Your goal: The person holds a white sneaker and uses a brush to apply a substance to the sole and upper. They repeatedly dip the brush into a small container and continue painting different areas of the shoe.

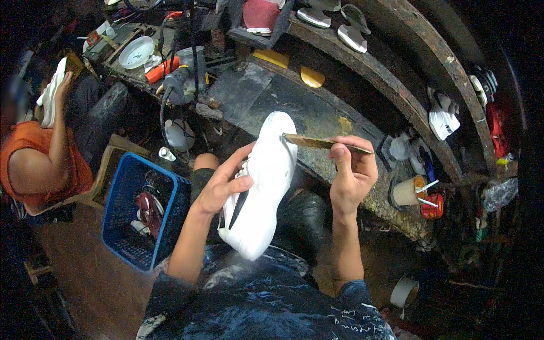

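My left hand (224, 187) grips a white shoe (255, 187) with black markings, held at a slant with its toe pointing away from me. The thumb rests on the shoe's side, fingers curled around it. My right hand (351, 173) pinches a thin, flat, brownish strip-like tool (314, 141) between thumb and fingers. The tool's dark tip touches the shoe near the toe. I cannot make out exactly what kind of tool it is. My lap and dark clothing lie beneath the shoe.
A worn workbench (238, 96) holds a white dish (136, 52), orange tool (161, 69) and cups (406, 192). Curved shelves (385, 79) carry shoes. A blue crate (122, 215) with items stands left of me. A co-worker's arm (45, 164) and hand, holding a white shoe, are at far left.
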Action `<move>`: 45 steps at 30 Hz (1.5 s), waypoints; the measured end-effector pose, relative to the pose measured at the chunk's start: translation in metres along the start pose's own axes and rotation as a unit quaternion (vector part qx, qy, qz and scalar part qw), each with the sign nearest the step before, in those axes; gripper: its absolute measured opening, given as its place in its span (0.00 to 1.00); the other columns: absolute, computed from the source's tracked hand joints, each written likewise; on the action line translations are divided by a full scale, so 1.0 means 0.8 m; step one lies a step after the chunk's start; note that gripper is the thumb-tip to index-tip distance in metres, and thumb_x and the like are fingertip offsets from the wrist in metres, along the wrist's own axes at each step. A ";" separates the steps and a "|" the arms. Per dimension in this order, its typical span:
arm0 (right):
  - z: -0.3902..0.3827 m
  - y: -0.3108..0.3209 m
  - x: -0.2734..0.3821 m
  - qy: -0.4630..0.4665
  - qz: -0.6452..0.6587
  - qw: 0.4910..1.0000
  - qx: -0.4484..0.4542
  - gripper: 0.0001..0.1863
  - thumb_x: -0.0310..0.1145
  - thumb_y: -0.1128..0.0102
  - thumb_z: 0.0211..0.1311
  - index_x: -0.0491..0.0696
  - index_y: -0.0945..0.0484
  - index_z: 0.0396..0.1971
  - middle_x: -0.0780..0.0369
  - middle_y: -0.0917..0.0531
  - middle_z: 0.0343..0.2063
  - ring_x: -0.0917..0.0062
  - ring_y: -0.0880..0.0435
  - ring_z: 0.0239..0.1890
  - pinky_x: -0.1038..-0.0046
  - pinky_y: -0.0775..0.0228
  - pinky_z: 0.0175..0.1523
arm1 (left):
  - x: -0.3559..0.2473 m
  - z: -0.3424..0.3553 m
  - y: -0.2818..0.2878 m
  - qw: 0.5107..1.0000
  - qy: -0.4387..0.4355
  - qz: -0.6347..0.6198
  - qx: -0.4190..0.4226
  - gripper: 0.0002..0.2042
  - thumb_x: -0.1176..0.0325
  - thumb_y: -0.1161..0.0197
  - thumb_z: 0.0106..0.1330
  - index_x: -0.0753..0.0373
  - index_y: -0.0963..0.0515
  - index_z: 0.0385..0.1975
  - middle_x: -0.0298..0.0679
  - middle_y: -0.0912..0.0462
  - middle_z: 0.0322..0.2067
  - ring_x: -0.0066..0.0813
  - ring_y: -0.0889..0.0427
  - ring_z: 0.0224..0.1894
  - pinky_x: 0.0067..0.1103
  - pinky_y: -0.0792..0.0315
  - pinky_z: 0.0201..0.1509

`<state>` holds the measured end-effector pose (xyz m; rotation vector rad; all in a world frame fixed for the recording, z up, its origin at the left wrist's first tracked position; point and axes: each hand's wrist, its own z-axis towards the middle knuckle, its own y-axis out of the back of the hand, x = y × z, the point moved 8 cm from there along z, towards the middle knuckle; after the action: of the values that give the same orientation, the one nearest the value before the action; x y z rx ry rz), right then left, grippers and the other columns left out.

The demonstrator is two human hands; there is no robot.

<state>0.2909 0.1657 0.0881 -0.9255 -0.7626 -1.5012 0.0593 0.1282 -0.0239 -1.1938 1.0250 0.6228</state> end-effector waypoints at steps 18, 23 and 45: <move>0.001 0.006 0.000 -0.010 0.035 0.999 -0.009 0.06 0.23 0.33 0.69 0.42 0.18 0.44 0.63 0.14 0.40 0.83 0.17 0.40 0.81 0.26 0.47 | -0.042 0.000 -0.005 0.978 -0.021 0.208 -0.023 0.42 0.52 0.29 0.63 0.66 0.36 0.75 0.47 0.24 0.65 0.36 0.25 0.67 0.31 0.37 0.74; 0.018 0.007 0.011 0.011 -0.008 1.000 0.014 0.06 0.21 0.34 0.69 0.42 0.18 0.44 0.62 0.14 0.40 0.80 0.16 0.41 0.79 0.24 0.49 | -0.057 -0.006 -0.007 0.961 -0.032 0.270 -0.049 0.42 0.55 0.27 0.62 0.63 0.35 0.75 0.47 0.23 0.65 0.36 0.24 0.66 0.30 0.36 0.73; 0.005 -0.006 -0.046 -0.077 0.081 0.993 -0.030 0.07 0.29 0.33 0.72 0.44 0.17 0.45 0.67 0.16 0.34 0.87 0.22 0.33 0.81 0.28 0.40 | -0.024 0.000 -0.007 0.995 -0.004 0.096 -0.012 0.42 0.54 0.32 0.66 0.67 0.41 0.77 0.50 0.26 0.65 0.38 0.28 0.69 0.31 0.38 0.74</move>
<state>0.2881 0.1876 0.0579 -1.1319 -0.7371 -1.3282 0.0557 0.1285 -0.0038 -1.1212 1.1362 0.7920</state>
